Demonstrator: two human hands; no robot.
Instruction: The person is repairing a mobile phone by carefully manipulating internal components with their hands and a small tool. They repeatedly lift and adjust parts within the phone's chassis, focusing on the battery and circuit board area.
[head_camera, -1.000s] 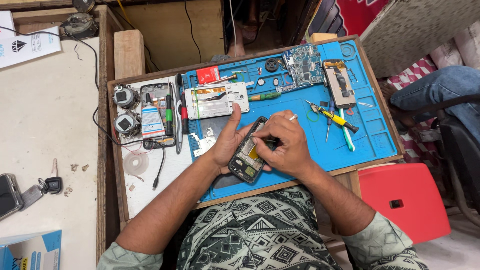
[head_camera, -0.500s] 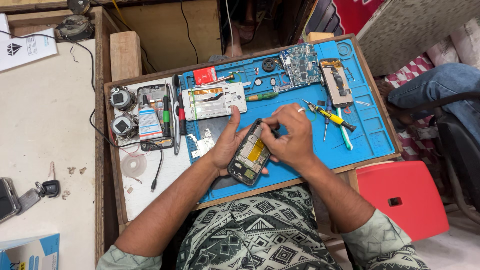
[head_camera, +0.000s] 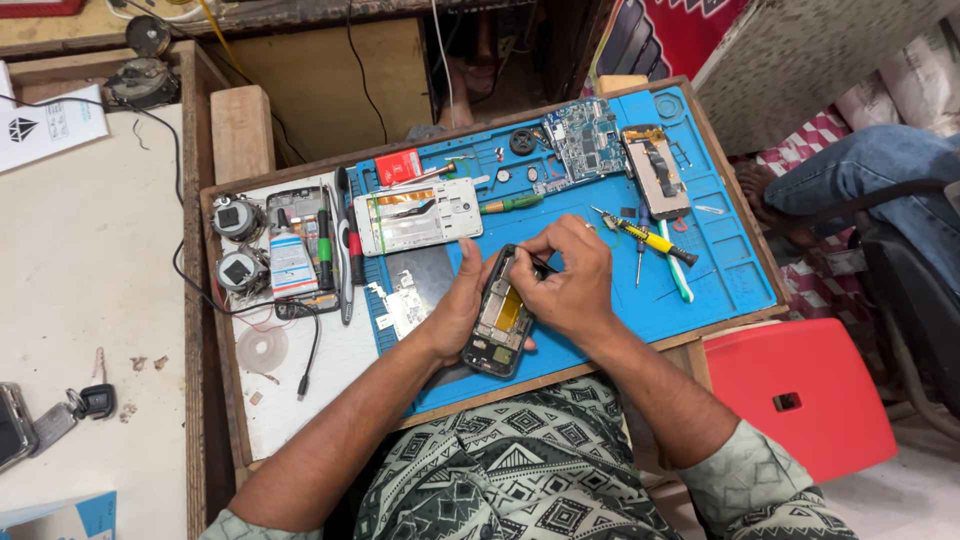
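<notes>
Near the front edge of the blue work mat (head_camera: 700, 290), the left hand (head_camera: 455, 310) cradles an opened phone frame (head_camera: 503, 318) from its left side. The right hand (head_camera: 572, 280) pinches at the frame's top end, fingertips closed. A yellow-handled screwdriver (head_camera: 648, 238) lies just right.

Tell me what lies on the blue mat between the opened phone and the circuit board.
In the head view, between the phone and the circuit board lie the right hand and a green-handled screwdriver.
</notes>
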